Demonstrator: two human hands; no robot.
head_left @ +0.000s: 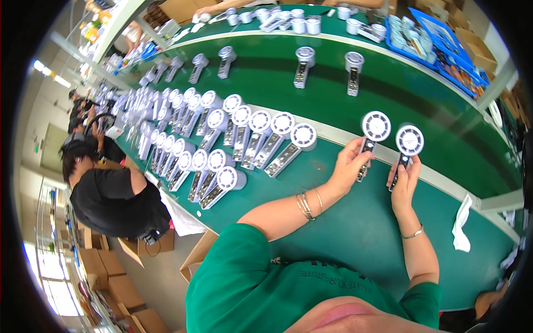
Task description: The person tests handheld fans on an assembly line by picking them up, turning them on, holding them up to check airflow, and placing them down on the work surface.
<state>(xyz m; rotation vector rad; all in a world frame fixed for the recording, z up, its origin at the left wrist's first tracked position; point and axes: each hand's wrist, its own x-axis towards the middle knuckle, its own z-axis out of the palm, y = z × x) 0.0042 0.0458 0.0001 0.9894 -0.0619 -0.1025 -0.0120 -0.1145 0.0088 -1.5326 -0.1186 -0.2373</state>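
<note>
My left hand (352,165) is closed round the open-backed handle of a small white handheld fan (376,126). In my right hand (406,181) is a second handheld fan (410,140), gripped the same way. Both fans stand upright side by side above the table's far edge, heads up, a small gap between them. Dark circuit parts show along each handle. To the left of my hands, rows of similar fans (303,135) lie on the green table (355,222), heads away from me, with their handle interiors exposed.
Beyond a pale rail runs a green conveyor belt (250,77) carrying spaced-out fans (304,58). Blue baskets (430,39) of parts stand at the back right. A white cloth (461,222) lies at the table's right. A person in black (114,197) sits at the left.
</note>
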